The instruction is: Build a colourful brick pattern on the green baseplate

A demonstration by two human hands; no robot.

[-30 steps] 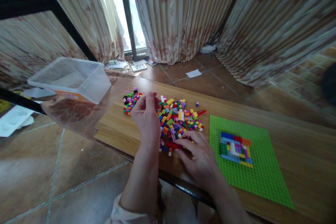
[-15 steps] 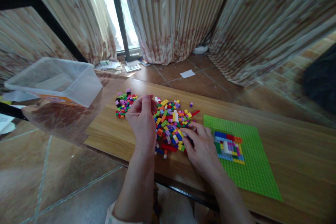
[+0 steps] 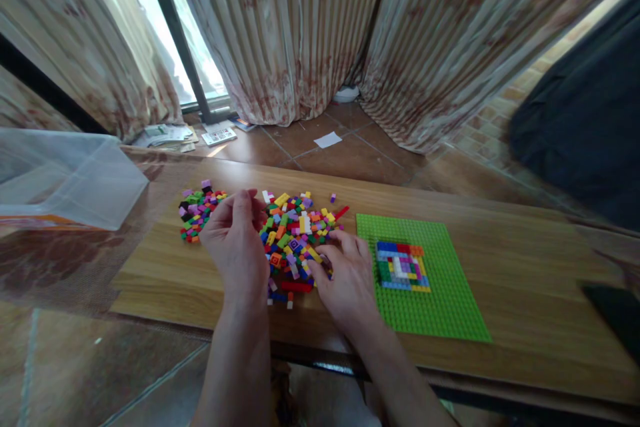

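My left hand is closed above the left side of the brick pile, fingers curled under the thumb. Whatever it may hold is hidden. My right hand reaches into the right edge of a pile of mixed toy bricks, thumb and forefinger apart. Near those fingertips lies a yellow brick. To the right, a green baseplate carries a squarish build of coloured bricks, with blue, red and orange along its far edge and white and pink in the middle.
A smaller brick heap lies left of my left hand. Beyond it, a clear plastic bin stands on the table. One purple brick lies apart at the back. Papers rest on the floor by the curtains.
The view has swung right, so the table and bricks appear further left and more of a dark shape shows at right. Both hands keep nearly the same places over the pile.
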